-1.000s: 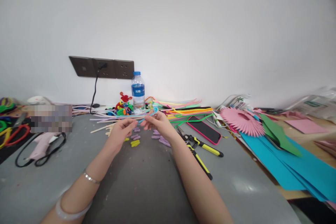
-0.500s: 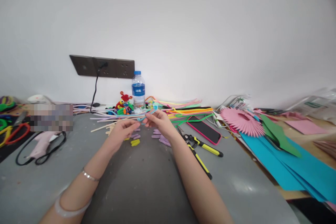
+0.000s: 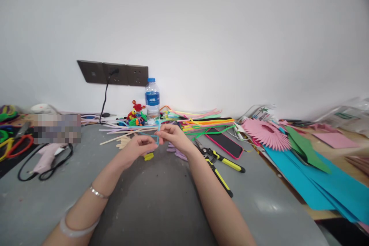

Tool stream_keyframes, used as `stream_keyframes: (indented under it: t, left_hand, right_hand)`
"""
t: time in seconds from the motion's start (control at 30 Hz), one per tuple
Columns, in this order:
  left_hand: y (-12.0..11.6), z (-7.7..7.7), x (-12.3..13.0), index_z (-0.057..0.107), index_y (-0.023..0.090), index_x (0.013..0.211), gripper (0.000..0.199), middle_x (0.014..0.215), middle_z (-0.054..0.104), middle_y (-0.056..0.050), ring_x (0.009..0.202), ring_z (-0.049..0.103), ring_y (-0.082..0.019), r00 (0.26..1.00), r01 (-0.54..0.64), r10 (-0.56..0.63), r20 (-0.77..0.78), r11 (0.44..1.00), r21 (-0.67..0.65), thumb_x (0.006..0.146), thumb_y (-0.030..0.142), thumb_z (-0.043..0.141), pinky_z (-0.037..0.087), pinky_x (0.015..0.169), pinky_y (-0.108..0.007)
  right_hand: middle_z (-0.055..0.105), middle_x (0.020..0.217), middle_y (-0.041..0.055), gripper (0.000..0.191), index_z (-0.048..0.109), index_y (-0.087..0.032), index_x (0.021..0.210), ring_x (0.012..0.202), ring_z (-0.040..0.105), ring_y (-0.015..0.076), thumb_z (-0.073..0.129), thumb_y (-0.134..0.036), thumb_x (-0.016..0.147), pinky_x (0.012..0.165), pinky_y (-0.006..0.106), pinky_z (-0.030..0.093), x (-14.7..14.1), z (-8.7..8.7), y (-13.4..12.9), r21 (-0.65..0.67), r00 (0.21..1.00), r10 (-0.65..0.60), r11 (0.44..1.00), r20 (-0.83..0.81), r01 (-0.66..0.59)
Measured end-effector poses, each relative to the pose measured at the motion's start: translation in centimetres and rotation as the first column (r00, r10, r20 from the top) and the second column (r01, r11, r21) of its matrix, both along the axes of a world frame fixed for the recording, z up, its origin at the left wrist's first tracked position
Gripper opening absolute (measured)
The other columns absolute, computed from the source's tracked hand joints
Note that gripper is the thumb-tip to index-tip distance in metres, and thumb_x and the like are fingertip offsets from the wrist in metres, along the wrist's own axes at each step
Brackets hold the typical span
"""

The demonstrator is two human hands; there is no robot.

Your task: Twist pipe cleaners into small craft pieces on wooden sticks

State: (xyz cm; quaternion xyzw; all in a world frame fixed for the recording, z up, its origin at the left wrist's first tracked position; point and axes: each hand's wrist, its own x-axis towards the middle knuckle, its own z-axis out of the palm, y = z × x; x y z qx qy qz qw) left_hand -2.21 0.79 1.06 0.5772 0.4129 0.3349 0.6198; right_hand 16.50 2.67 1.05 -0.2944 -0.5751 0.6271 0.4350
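A thin light-blue pipe cleaner (image 3: 158, 125) is pinched between both hands above the grey table (image 3: 161, 207). My left hand (image 3: 141, 147) grips its lower part, where a strand runs off to the left. Just above and to the right, my right hand (image 3: 172, 137) has thumb and index finger closed on the same piece, whose end stands up past the fingertips. Below the hands lie short yellow pieces (image 3: 149, 156) and short purple pieces (image 3: 180, 154). Cream-coloured pieces (image 3: 123, 142) rest left of my left hand, partly hidden by it.
Behind the hands stand a water bottle (image 3: 152, 102) and long coloured pipe cleaners (image 3: 207, 123). To the right are pliers (image 3: 227, 162), a phone (image 3: 226, 144), a pink paper fan (image 3: 266, 133) and blue sheets (image 3: 319, 184). A pink glue gun (image 3: 46, 159) lies left.
The light-blue piece has turned from slanting to nearly upright. My left hand has moved slightly down and right, and my right hand has dropped a little.
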Motion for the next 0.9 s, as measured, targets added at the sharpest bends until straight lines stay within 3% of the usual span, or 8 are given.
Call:
stream_keyframes:
  t: [0.1, 0.17, 0.37, 0.47, 0.63, 0.77, 0.83, 0.9]
  left_hand:
    - [-0.4, 0.1, -0.2, 0.072, 0.016, 0.083, 0.029, 0.057, 0.047, 0.005, 0.048, 0.035, -0.007, 0.975, 0.208, -0.211, -0.07, 0.977, -0.055, 0.071, 0.041, 0.079, 0.024, 0.045, -0.022]
    - [-0.4, 0.2, -0.3, 0.072, 0.016, 0.088, 0.031, 0.058, 0.047, 0.005, 0.047, 0.035, -0.007, 0.972, 0.223, -0.227, -0.066, 0.972, -0.07, 0.072, 0.041, 0.079, 0.024, 0.045, -0.022]
    - [0.5, -0.1, -0.5, 0.063, 0.015, 0.071, 0.04, 0.05, 0.038, 0.008, 0.044, 0.027, -0.005, 0.989, -0.105, 0.108, 0.098, 0.994, -0.04, 0.066, 0.049, 0.083, 0.017, 0.044, -0.02]
    - [0.8, 0.0, -0.3, 0.06, 0.015, 0.066, 0.043, 0.049, 0.039, 0.007, 0.044, 0.028, -0.004, 0.964, -0.204, 0.205, 0.169, 0.979, -0.027, 0.063, 0.051, 0.084, 0.018, 0.043, -0.019]
    - [0.7, 0.0, 0.1, 0.066, 0.015, 0.074, 0.042, 0.051, 0.043, 0.006, 0.047, 0.031, -0.006, 0.933, -0.273, 0.271, 0.235, 0.962, -0.026, 0.062, 0.051, 0.085, 0.022, 0.043, -0.019]
    - [0.5, -0.1, -0.1, 0.057, 0.017, 0.07, 0.038, 0.053, 0.042, 0.007, 0.047, 0.03, -0.005, 0.952, -0.201, 0.199, 0.233, 0.979, -0.015, 0.068, 0.046, 0.082, 0.022, 0.044, -0.018]
    - [0.3, -0.1, -0.3, 0.054, 0.017, 0.067, 0.037, 0.056, 0.042, 0.007, 0.047, 0.031, -0.005, 0.98, -0.087, 0.088, 0.181, 0.996, -0.015, 0.07, 0.043, 0.081, 0.023, 0.045, -0.018]
    - [0.0, 0.2, -0.6, 0.055, 0.016, 0.066, 0.034, 0.059, 0.045, 0.006, 0.049, 0.034, -0.005, 0.993, 0.077, -0.073, 0.095, 0.996, -0.039, 0.072, 0.04, 0.079, 0.024, 0.046, -0.02]
  right_hand:
    - [0.06, 0.056, -0.0046, 0.032, 0.066, -0.016, 0.073, 0.053, 0.051, 0.0083, 0.078, -0.045, 0.077, 0.057, 0.022, 0.039, 0.1, 0.5, -0.4, -0.001, 0.977, 0.191, 0.981, 0.094, -0.192]
    - [0.059, 0.056, -0.0048, 0.032, 0.066, -0.016, 0.072, 0.053, 0.051, 0.0083, 0.076, -0.045, 0.078, 0.058, 0.022, 0.04, 0.1, 0.5, -0.5, 0.006, 0.971, 0.216, 0.976, 0.1, -0.217]
    - [0.073, 0.076, 0.0007, 0.035, 0.064, -0.019, 0.087, 0.068, 0.067, 0.0134, 0.076, -0.05, 0.077, 0.065, 0.024, 0.048, 0.1, -0.2, 0.3, -0.044, 0.993, -0.09, 0.995, -0.07, 0.087]
    - [0.075, 0.078, 0.0015, 0.036, 0.064, -0.02, 0.091, 0.07, 0.07, 0.0145, 0.078, -0.049, 0.075, 0.063, 0.023, 0.048, 0.0, -0.5, 0.4, -0.056, 0.992, -0.092, 0.995, -0.088, 0.087]
    - [0.076, 0.078, 0.0027, 0.033, 0.065, -0.019, 0.087, 0.07, 0.07, 0.0147, 0.077, -0.048, 0.077, 0.063, 0.023, 0.048, -0.1, -0.5, 0.3, -0.019, 0.997, -0.058, 0.998, -0.049, 0.058]
    - [0.075, 0.078, 0.0027, 0.032, 0.066, -0.018, 0.086, 0.067, 0.068, 0.0133, 0.075, -0.048, 0.078, 0.062, 0.023, 0.047, 0.1, -0.1, 0.2, 0.008, 0.998, -0.054, 0.998, -0.009, 0.054]
    - [0.073, 0.072, 0.0006, 0.033, 0.065, -0.018, 0.082, 0.062, 0.064, 0.0116, 0.076, -0.048, 0.077, 0.062, 0.023, 0.047, 0.2, 0.2, 0.1, 0.018, 0.999, -0.036, 0.999, -0.002, 0.036]
    - [0.069, 0.066, -0.0014, 0.033, 0.064, -0.017, 0.076, 0.058, 0.061, 0.01, 0.078, -0.047, 0.076, 0.062, 0.023, 0.047, 0.4, 0.5, -0.2, 0.015, 0.998, 0.058, 0.998, 0.034, -0.059]
